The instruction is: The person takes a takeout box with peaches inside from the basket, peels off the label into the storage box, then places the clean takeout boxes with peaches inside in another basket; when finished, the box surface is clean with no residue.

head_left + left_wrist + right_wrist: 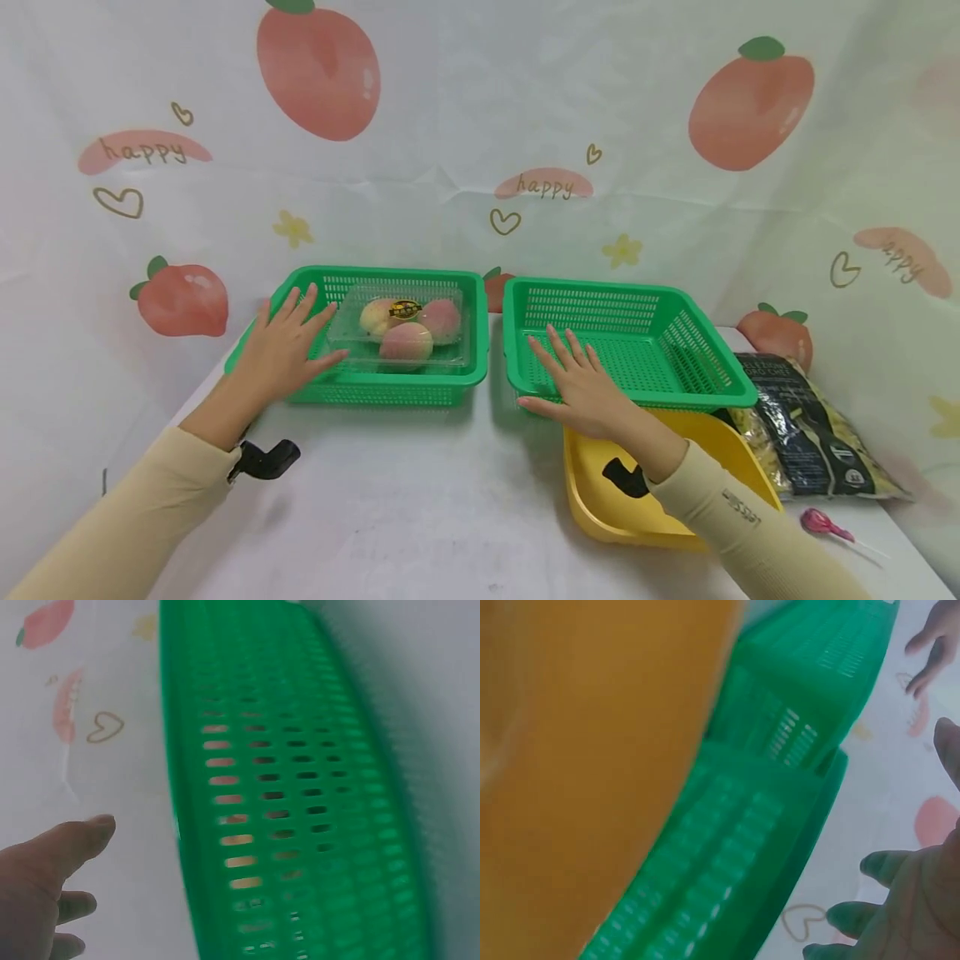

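My left hand (282,346) is spread over the left side of a green basket (375,392) and holds nothing. In that basket sits a clear plastic box (348,321) of peaches (406,342) with a black and gold label. My right hand (581,387), fingers also spread, hovers at the near left edge of a second green basket (622,358), which has nothing in it. Below its wrist is a yellow basin (600,508). In the left wrist view, the left hand (45,877) shows beside the basket's slotted wall (300,787).
Right of the basin lies a black-labelled clear bag (802,425), its contents pale yellow. A pink lollipop (817,522) lies nearer the table's right edge. Behind the baskets hangs a white cloth (450,100) printed with peaches. White table surface (390,500) shows in front.
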`<state>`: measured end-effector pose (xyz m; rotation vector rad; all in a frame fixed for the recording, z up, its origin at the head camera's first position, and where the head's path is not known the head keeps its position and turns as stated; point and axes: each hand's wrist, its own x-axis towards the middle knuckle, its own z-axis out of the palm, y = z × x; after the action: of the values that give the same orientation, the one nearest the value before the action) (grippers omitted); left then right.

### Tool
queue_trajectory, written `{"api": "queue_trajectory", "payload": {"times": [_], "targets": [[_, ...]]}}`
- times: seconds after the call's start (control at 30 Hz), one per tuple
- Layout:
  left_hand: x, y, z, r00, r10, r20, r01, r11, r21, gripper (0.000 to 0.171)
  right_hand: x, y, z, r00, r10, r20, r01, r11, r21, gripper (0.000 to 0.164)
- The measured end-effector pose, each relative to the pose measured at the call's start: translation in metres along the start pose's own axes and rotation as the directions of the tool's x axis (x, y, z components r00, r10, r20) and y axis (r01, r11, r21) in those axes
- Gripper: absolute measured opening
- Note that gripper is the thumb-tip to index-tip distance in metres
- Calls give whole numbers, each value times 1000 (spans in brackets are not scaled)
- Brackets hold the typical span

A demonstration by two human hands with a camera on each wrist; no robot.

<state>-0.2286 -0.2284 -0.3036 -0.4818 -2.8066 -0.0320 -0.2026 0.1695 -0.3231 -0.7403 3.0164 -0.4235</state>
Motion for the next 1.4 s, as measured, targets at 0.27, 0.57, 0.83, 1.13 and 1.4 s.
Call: {"api": "queue_trajectory", "payload": {"times": [0.27,0.57,0.83,1.13,1.4], "targets": [[30,-7,-4,980,-99,174,129,977,-167,75,43,-20,4,1000,-13,17,7,950,313,79],[59,-20,7,943,-129,307,208,949,-237,76,77,-36,16,995,96,42,-101,775,624,82],[81,-34,13,905,-90,415,289,847,-446,75,103,-55,30,962,258,86,-217,539,814,73],[91,-44,33,856,-65,512,429,643,-634,81,125,-64,56,902,430,39,-241,428,871,66],[96,-50,61,855,-91,511,498,419,-759,80,128,-61,69,912,409,-40,-163,449,878,69]]}}
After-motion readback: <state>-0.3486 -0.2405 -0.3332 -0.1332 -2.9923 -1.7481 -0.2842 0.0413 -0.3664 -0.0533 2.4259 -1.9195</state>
